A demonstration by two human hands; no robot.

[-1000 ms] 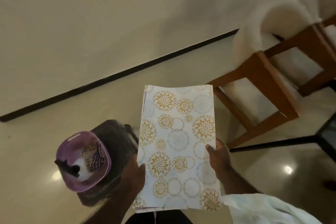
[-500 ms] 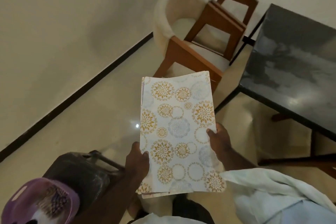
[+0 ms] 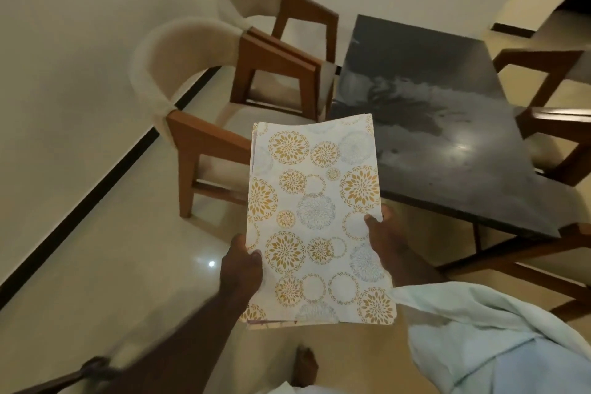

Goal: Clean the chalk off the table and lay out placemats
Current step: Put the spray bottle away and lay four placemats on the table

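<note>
Placemats point(image 3: 316, 224) in a stack, white with gold and grey round flower prints, held up in the air in front of the person, long side running away from the body. Edges of lower sheets peek out along the left side and near end of the stack.

Left hand point(image 3: 241, 265) grasps the stack's left edge near the lower half, thumb on top, other fingers hidden underneath. Right hand point(image 3: 380, 230) grasps the right edge a little further from the body, thumb on top, fingers under and out of sight. Both clamped on the same stack.

Beyond the right hand's grip and to its right: table point(image 3: 415, 51), dark glossy top, with smudges point(image 3: 473, 125), pale and cloudy, across its middle. Far end of the stack overlaps the table's near-left corner in view; cannot tell whether it touches.

Beyond the left hand's grip: near chair point(image 3: 192, 144), wood frame with pale curved back, and far chair point(image 3: 307, 16) just behind it, both at the table's left side. Right-side chair point(image 3: 550, 125) on the table's other side, partly cut off.

Below the grip: glossy floor point(image 3: 112, 249), bare foot point(image 3: 305, 368). Right of and below the right wrist: light cloth point(image 3: 479, 323), draped.
</note>
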